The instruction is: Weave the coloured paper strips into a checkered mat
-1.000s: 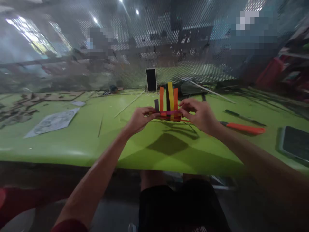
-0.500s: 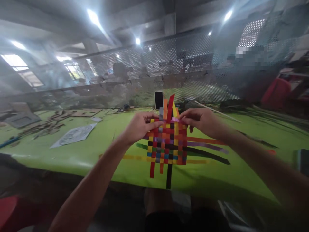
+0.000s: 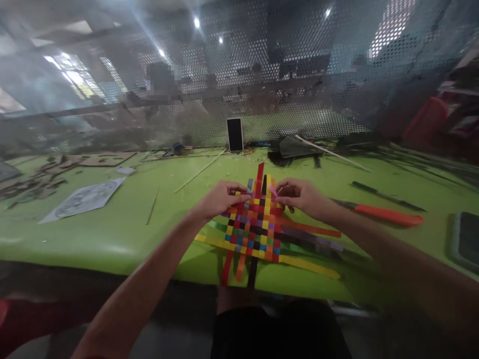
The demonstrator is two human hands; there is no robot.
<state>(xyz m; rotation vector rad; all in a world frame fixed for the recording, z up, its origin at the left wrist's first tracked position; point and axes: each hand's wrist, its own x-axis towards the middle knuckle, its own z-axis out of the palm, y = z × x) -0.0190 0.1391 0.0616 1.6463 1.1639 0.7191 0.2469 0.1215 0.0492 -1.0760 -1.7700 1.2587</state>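
A woven mat of coloured paper strips [image 3: 252,230] lies on the green table [image 3: 149,234], with loose strip ends sticking out on all sides. My left hand [image 3: 220,198] is closed on the mat's far left edge. My right hand [image 3: 299,195] pinches a pink strip end [image 3: 273,191] at the mat's far right edge. Red, yellow and orange strips [image 3: 261,180] stand out beyond the mat between my hands.
A black phone [image 3: 234,134] stands upright at the table's back by a perforated screen. An orange-handled knife [image 3: 387,215] and a dark pen [image 3: 385,197] lie to the right, a dark pad [image 3: 466,240] at the far right. Printed paper [image 3: 84,198] and cardboard scraps [image 3: 33,180] lie left.
The mat was held edge-on, then tilted up towards me, and now lies flat on the table. Both hands stayed on its far edge.
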